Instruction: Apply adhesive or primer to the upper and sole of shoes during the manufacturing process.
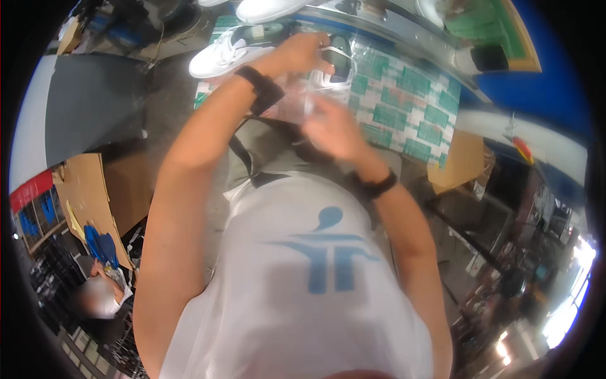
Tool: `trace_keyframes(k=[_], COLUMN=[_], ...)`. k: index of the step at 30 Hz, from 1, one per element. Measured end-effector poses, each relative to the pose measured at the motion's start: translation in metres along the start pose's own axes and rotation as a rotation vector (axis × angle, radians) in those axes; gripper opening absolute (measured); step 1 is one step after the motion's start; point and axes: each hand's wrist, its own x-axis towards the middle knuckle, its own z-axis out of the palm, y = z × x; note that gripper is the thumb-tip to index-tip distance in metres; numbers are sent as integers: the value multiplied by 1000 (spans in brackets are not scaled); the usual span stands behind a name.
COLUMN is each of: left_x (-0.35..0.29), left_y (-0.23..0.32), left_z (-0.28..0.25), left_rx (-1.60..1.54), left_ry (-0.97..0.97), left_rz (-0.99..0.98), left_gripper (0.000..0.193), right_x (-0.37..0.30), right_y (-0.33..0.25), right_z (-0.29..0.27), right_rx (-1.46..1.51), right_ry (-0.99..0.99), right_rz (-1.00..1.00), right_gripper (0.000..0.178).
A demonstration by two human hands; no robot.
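Note:
A white sneaker [329, 92] with a dark green inside lies toe toward me on the green-and-white patterned table covering [404, 101]. Over its opening, my left hand [306, 54] is closed with bent fingers on a white shoelace [355, 63], which loops out to the right of the fingertips. Just below the toe, my right hand [334, 129] is smeared by motion, its fingers bent. A pale strand shows close to its fingertips; whether they grip it cannot be told. To the left of my left hand lies a second white sneaker [214, 58], with laces across its top.
More white shoes [271, 9] stand along the far edge, beside a metal rail [404, 25]. A green board with a wooden frame [499, 31] is at the far right. Cardboard [457, 161] sits below the table's right corner. At lower left is another person [104, 294].

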Motion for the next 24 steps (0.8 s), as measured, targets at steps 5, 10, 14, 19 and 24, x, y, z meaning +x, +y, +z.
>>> trace_keyframes(k=[5,10,14,19,24], left_x=[-6,-20,-11,-8,-12], left_y=[1,22,29,26,31], left_z=[-1,12,25,32,26], left_rx=[19,-153,-259,-268,-251], left_ry=[-65,-66,-9,30,83], left_rz=[-47,-25,5,-32,-52], left_gripper=[83,116,136,126,126], right_x=[-41,-54,-26,-35,-111], right_y=[-25,34,34,38,-26], right_z=[57,-1,-26,-48,-69], right_rx=[-217,-339,-387,-595,-607], right_ry=[-324,376,344,224,63], right_rz=[-16,-34,-68,-150,-47], right_gripper=[76,85,89,89,83])
